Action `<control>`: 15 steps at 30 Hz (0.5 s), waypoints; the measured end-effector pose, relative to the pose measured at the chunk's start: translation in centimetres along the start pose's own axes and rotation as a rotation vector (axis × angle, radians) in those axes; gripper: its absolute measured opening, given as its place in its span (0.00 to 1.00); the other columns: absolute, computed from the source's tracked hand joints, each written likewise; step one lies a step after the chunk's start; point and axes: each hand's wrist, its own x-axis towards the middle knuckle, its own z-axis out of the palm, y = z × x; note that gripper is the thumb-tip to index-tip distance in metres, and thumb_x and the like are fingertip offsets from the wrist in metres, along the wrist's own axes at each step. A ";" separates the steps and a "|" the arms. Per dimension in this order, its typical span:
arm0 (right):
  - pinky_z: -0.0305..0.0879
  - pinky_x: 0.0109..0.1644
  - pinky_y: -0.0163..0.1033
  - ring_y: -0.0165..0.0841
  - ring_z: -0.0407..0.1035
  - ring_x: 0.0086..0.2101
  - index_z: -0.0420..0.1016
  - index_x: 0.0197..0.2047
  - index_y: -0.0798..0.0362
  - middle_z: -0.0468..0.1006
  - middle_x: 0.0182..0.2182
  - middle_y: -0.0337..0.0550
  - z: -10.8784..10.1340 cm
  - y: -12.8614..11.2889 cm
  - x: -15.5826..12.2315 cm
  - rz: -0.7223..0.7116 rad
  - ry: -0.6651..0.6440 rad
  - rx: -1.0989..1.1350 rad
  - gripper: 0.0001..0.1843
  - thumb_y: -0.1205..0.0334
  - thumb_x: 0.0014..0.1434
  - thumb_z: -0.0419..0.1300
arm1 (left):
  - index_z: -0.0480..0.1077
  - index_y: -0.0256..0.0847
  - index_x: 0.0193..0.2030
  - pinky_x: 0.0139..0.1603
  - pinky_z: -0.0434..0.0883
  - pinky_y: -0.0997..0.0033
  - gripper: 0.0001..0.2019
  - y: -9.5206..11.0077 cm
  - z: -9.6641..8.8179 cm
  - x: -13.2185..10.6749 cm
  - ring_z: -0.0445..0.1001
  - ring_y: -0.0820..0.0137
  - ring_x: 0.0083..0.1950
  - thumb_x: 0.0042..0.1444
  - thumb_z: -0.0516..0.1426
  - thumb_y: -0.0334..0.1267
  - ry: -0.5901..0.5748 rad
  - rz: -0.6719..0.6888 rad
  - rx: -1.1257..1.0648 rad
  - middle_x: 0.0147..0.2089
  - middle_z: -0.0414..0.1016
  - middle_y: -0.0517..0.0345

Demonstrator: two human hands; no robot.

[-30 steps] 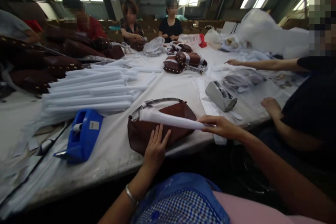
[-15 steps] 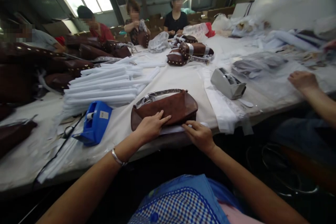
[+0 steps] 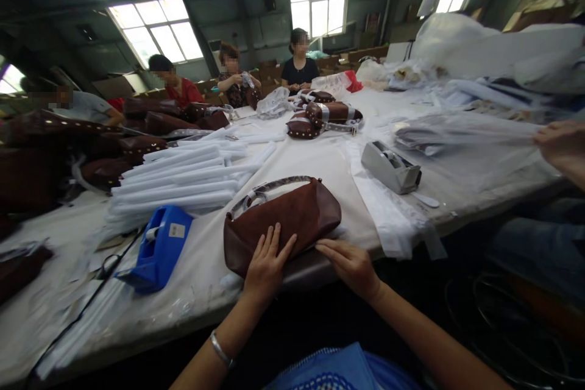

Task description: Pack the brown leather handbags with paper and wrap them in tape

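Observation:
A brown handbag [image 3: 292,210] lies on its side at the near table edge, its wrapped strap arched along the far side. My left hand [image 3: 265,265] rests flat on its front panel, fingers spread. At the bag's near right edge is my right hand [image 3: 350,265], its fingers pressed together on the brown material; exactly what the fingertips grip is partly hidden. A smooth dark brown part [image 3: 308,269] of the bag shows between my hands, along the table edge. White wrapping shows a little beneath the bag.
To the left stand a blue tape dispenser [image 3: 164,250] and a pile of white rolls [image 3: 183,177]. A grey tape dispenser [image 3: 390,166] sits right. Wrapped bags [image 3: 333,117] lie farther back. A co-worker's hand [image 3: 564,149] pulls clear plastic at right; other people sit across the table.
My left hand has slid nearer the middle of the handbag with fingers pointing away. A dark brown part now shows where white material was at the near edge. The co-worker's hand has lifted plastic rightward.

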 end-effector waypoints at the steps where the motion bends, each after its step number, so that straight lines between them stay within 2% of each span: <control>1: 0.71 0.60 0.44 0.34 0.73 0.54 0.66 0.66 0.45 0.79 0.54 0.43 -0.8 0.0 0.6 -0.017 -0.015 0.002 0.29 0.76 0.65 0.53 | 0.46 0.53 0.74 0.70 0.60 0.49 0.38 0.1 0.3 -0.1 0.49 0.52 0.75 0.61 0.53 0.24 0.017 -0.011 0.000 0.77 0.41 0.44; 3: 0.62 0.68 0.52 0.38 0.66 0.61 0.60 0.69 0.43 0.73 0.61 0.43 -1.7 0.4 1.8 -0.026 -0.095 -0.050 0.32 0.73 0.65 0.56 | 0.46 0.54 0.74 0.71 0.60 0.49 0.38 0.3 0.6 -0.2 0.49 0.53 0.75 0.61 0.53 0.24 0.034 -0.029 0.000 0.77 0.41 0.46; 5: 0.57 0.70 0.56 0.41 0.60 0.65 0.58 0.70 0.43 0.68 0.64 0.43 -1.4 1.4 2.6 -0.044 -0.195 -0.101 0.33 0.71 0.65 0.56 | 0.46 0.54 0.74 0.71 0.60 0.50 0.38 0.4 0.6 -0.1 0.49 0.54 0.75 0.61 0.53 0.24 0.035 -0.035 -0.001 0.77 0.41 0.47; 7: 0.60 0.69 0.55 0.40 0.60 0.65 0.60 0.69 0.43 0.69 0.64 0.42 -0.3 2.6 2.6 -0.077 -0.253 -0.110 0.32 0.74 0.65 0.53 | 0.47 0.55 0.74 0.71 0.59 0.51 0.39 0.5 0.5 0.0 0.50 0.54 0.75 0.60 0.54 0.24 0.038 -0.043 0.006 0.77 0.41 0.49; 11: 0.71 0.62 0.52 0.38 0.66 0.60 0.64 0.67 0.43 0.73 0.60 0.41 1.5 4.1 1.4 -0.107 -0.170 -0.128 0.31 0.76 0.64 0.49 | 0.49 0.55 0.73 0.70 0.61 0.52 0.39 1.1 0.9 -0.3 0.54 0.55 0.74 0.58 0.57 0.28 0.113 -0.062 0.017 0.77 0.45 0.51; 13: 0.74 0.59 0.51 0.38 0.68 0.59 0.63 0.67 0.40 0.74 0.59 0.38 1.8 4.4 1.0 -0.134 -0.137 -0.150 0.33 0.76 0.63 0.47 | 0.52 0.52 0.73 0.69 0.62 0.51 0.38 1.3 2.2 -0.1 0.54 0.53 0.74 0.56 0.59 0.33 0.213 -0.062 0.037 0.76 0.49 0.48; 15: 0.78 0.55 0.49 0.38 0.69 0.58 0.59 0.69 0.38 0.73 0.59 0.36 2.1 5.0 0.8 -0.175 -0.126 -0.177 0.36 0.76 0.63 0.47 | 0.58 0.51 0.71 0.72 0.55 0.46 0.34 1.3 4.3 0.7 0.51 0.51 0.75 0.57 0.60 0.40 0.364 -0.054 0.100 0.73 0.56 0.47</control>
